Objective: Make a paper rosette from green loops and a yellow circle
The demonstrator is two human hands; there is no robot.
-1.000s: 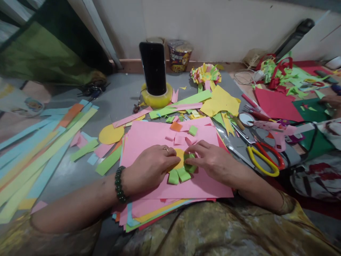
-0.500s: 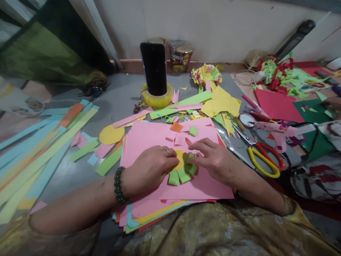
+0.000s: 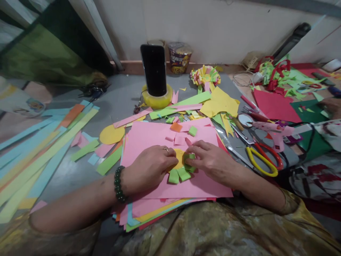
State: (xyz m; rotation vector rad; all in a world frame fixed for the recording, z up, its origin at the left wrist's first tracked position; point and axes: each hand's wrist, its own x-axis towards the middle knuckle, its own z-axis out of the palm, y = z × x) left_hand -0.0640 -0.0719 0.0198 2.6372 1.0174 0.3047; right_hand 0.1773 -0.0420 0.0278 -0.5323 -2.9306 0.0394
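Observation:
A yellow paper circle (image 3: 180,156) lies on a stack of coloured paper whose top sheet (image 3: 144,137) is pink. Folded green paper strips (image 3: 183,174) stick out along its lower and right edge. At its left rim my left hand (image 3: 150,165) presses and grips it with curled fingers, the tips partly hidden. The thumb and fingers of my right hand (image 3: 217,164) pinch a folded green paper strip (image 3: 189,156) against the circle's right side. Just above lie loose folded pieces in pink (image 3: 180,141), orange (image 3: 176,127) and green (image 3: 193,131).
Long paper strips (image 3: 53,142) spread over the left. A phone (image 3: 153,69) leans upright in a yellow tape roll (image 3: 157,101). To the right are scissors (image 3: 262,161), a pink glue gun (image 3: 278,131) and red paper (image 3: 274,105). A paper flower (image 3: 205,75) lies behind.
My right fingers have closed in on the green strip at the circle's right edge and moved slightly left. My left hand stays at the circle's left rim.

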